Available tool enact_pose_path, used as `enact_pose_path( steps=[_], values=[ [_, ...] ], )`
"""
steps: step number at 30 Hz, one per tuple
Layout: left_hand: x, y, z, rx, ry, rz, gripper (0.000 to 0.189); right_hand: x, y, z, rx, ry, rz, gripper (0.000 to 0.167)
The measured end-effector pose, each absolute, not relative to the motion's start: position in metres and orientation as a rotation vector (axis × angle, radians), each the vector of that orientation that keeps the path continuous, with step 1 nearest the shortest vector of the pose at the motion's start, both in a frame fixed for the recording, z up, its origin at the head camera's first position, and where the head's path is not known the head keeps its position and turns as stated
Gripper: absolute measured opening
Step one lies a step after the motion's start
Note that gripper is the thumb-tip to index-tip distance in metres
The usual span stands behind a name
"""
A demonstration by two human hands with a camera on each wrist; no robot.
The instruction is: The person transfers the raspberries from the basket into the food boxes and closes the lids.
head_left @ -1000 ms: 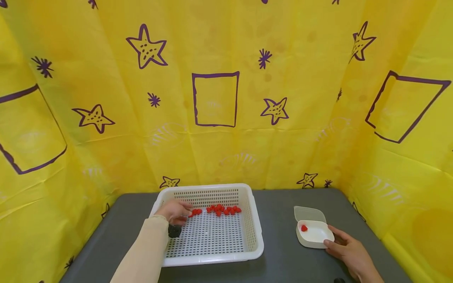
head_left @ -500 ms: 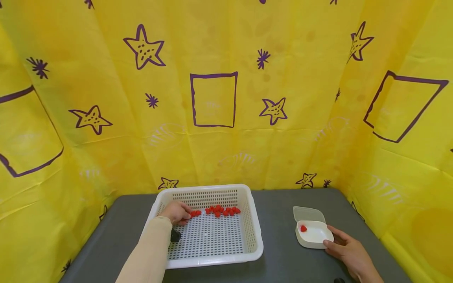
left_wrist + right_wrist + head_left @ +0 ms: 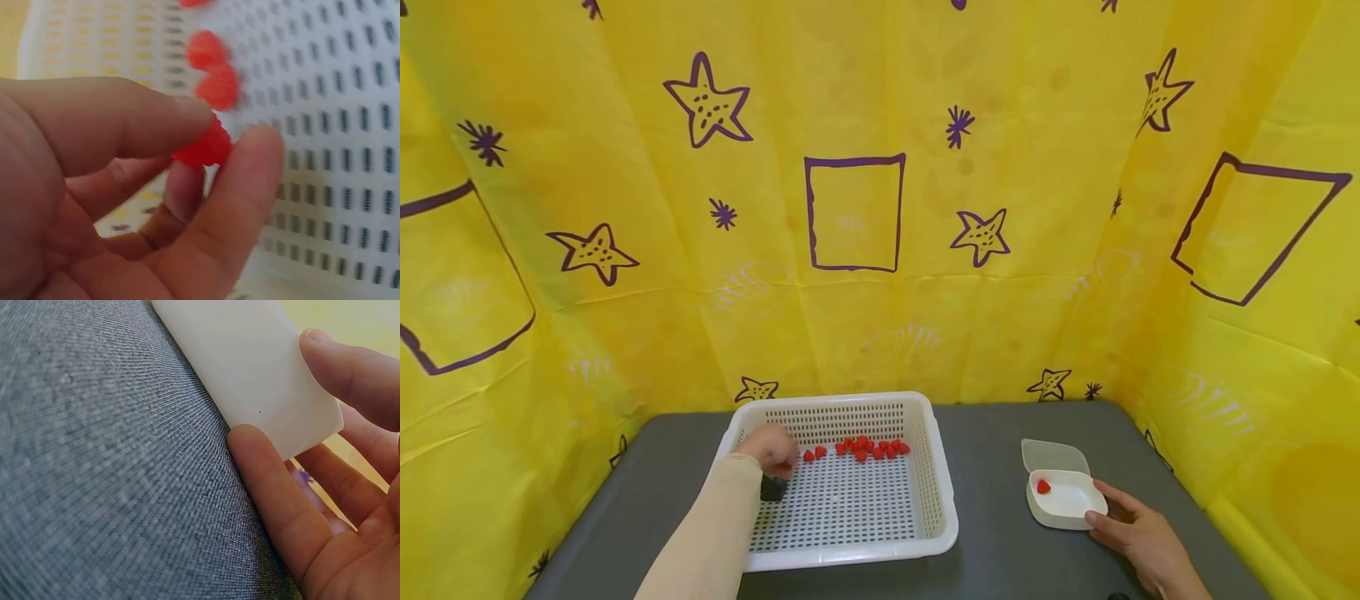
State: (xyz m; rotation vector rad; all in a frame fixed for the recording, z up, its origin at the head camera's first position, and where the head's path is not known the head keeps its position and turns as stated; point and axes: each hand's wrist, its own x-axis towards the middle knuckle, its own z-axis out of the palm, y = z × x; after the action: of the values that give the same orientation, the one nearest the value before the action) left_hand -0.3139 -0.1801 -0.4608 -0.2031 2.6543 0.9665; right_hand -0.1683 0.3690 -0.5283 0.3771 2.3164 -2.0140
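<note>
My left hand [image 3: 772, 448] is inside the white perforated basket [image 3: 951, 508], toward its left side. Between thumb and fingers it pinches a red raspberry [image 3: 211, 147], seen close in the left wrist view. Two more raspberries [image 3: 219, 86] lie just beyond the fingertips, and a larger cluster of raspberries [image 3: 861, 447] sits along the basket's back wall. At the right, my right hand [image 3: 1142, 533] grips the near right corner of a small white container [image 3: 1078, 504], thumb on one side and fingers on the other. One raspberry [image 3: 1042, 487] lies in that container.
A translucent lid [image 3: 1055, 457] stands folded back behind the container. Basket and container rest on a dark grey tabletop [image 3: 992, 475]. A yellow patterned curtain [image 3: 865, 333] surrounds the table at the back and sides.
My left hand has closed its fingers on a raspberry and drawn it slightly left from the small group. The right hand and the container have stayed in place.
</note>
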Motion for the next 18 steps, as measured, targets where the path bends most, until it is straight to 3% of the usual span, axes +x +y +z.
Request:
enact_pose_path(
  steps=[6,11,14,18],
  values=[
    [-0.310,-0.172,-0.436,-0.139,2.719,0.926,0.019,-0.167,0.369,-0.528,0.375,2.302,-2.022,0.080],
    [-0.307,-0.159,-0.416,-0.085,2.668,1.214,0.009,-0.167,0.369,-0.527,0.366,2.299,-2.024,0.080],
    [-0.304,-0.147,-0.408,-0.033,2.582,1.378,0.024,-0.167,0.368,-0.527,0.363,2.295,-2.036,0.080],
    [-0.303,-0.124,-0.399,0.025,2.395,1.655,0.026,-0.167,0.368,-0.527,0.361,2.294,-2.040,0.080]
  ],
)
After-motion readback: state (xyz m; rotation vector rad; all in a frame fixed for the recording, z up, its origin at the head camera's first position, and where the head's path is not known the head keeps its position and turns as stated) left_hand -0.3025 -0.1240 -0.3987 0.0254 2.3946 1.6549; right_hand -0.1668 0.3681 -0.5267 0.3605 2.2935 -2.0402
